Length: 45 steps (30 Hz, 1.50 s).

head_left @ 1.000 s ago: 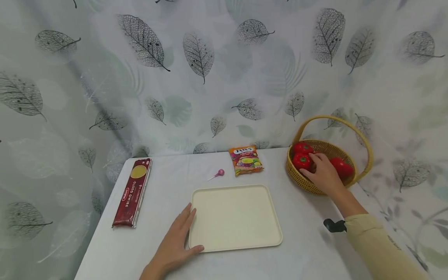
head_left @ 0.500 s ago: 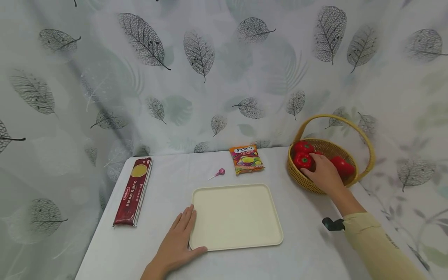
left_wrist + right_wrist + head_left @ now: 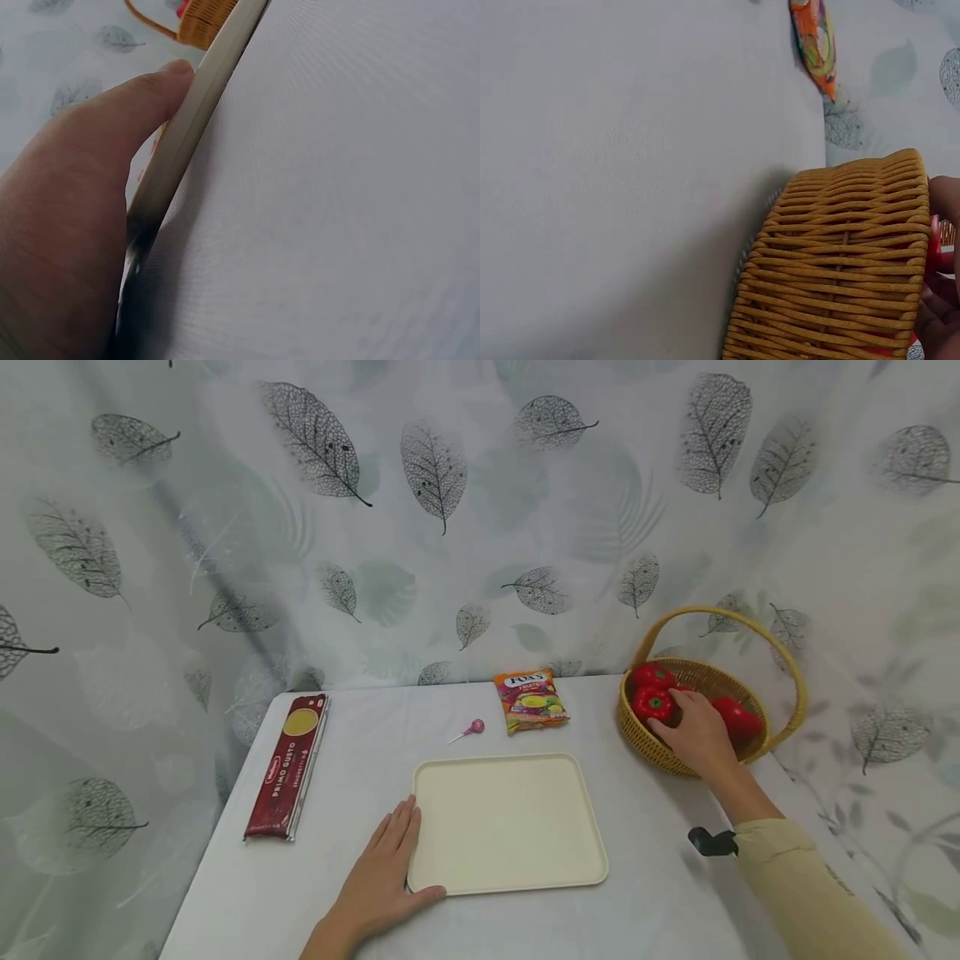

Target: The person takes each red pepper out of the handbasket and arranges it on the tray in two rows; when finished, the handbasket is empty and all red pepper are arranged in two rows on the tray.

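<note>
In the head view my left hand (image 3: 381,875) lies at the left edge of a cream tray (image 3: 510,827), fingers straight and thumb at the near corner. The left wrist view shows that thumb (image 3: 169,79) touching the tray's rim (image 3: 187,120). My right hand (image 3: 697,731) reaches into a wicker basket (image 3: 652,753), its thumb and fingers around a red bell pepper (image 3: 651,705). In the right wrist view the basket wall (image 3: 832,262) hides most of the right hand (image 3: 943,300). Another red pepper (image 3: 654,675) sits behind the gripped one.
A red spaghetti pack (image 3: 288,768) lies at the table's left. A pink lollipop (image 3: 476,727) and an orange candy bag (image 3: 531,702) lie behind the tray. More red produce (image 3: 738,720) is in the basket's right side. The basket's handle (image 3: 798,685) arches above it. A leaf-patterned curtain hangs behind.
My left hand's fingers have drawn together along the tray's edge. The right hand's fingers have closed around the front pepper, which remains in the basket.
</note>
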{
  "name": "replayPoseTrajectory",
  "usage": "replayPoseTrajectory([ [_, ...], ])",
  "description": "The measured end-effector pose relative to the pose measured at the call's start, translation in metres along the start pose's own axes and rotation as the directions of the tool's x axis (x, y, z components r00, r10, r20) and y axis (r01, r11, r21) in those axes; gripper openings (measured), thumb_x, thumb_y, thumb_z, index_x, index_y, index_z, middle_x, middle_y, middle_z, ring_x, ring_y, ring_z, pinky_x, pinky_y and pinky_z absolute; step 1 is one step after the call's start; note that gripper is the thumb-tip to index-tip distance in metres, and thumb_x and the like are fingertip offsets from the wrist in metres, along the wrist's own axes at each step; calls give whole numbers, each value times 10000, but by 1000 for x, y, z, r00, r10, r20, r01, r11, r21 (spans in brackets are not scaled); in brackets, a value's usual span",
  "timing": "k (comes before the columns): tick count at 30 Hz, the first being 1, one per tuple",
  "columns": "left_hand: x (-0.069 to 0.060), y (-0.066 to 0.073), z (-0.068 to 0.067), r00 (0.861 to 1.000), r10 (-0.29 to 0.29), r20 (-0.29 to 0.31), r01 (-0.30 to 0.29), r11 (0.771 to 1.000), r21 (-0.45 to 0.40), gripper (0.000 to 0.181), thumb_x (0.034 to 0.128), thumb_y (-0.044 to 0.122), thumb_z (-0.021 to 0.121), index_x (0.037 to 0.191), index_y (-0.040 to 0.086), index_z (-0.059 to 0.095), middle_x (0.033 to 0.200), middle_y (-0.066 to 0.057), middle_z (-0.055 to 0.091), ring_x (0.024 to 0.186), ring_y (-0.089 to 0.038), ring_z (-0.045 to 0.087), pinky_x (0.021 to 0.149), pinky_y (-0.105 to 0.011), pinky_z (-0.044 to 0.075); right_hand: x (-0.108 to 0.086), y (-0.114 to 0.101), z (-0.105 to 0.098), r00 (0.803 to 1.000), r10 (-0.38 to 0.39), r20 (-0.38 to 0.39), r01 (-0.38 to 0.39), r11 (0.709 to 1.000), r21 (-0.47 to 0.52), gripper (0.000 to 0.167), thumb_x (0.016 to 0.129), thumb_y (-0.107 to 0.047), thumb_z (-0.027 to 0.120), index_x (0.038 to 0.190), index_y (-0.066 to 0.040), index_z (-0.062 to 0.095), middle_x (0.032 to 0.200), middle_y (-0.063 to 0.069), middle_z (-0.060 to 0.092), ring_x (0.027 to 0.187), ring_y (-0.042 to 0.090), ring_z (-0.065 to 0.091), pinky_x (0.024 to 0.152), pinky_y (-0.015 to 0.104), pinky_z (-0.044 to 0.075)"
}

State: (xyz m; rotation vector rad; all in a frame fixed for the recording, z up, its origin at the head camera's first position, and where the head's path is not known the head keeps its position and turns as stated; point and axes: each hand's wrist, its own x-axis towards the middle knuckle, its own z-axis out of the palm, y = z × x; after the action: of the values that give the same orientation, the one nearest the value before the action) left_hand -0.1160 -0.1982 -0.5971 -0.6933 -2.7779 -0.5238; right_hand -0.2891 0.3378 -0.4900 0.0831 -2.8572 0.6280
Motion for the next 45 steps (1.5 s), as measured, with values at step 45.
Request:
replayPoseTrajectory([
  [45, -1, -3, 0, 1000, 5, 15, -5, 1000, 19, 1210, 888, 870, 604, 1673, -16, 352, 1765, -180, 269, 1608, -384, 281, 1336, -412, 117, -13, -49, -13, 934, -68, -350, 157, 960, 232, 681, 905, -135, 831, 1522, 10, 582, 1468, 258, 538, 1373, 463, 497, 1004, 769, 508],
])
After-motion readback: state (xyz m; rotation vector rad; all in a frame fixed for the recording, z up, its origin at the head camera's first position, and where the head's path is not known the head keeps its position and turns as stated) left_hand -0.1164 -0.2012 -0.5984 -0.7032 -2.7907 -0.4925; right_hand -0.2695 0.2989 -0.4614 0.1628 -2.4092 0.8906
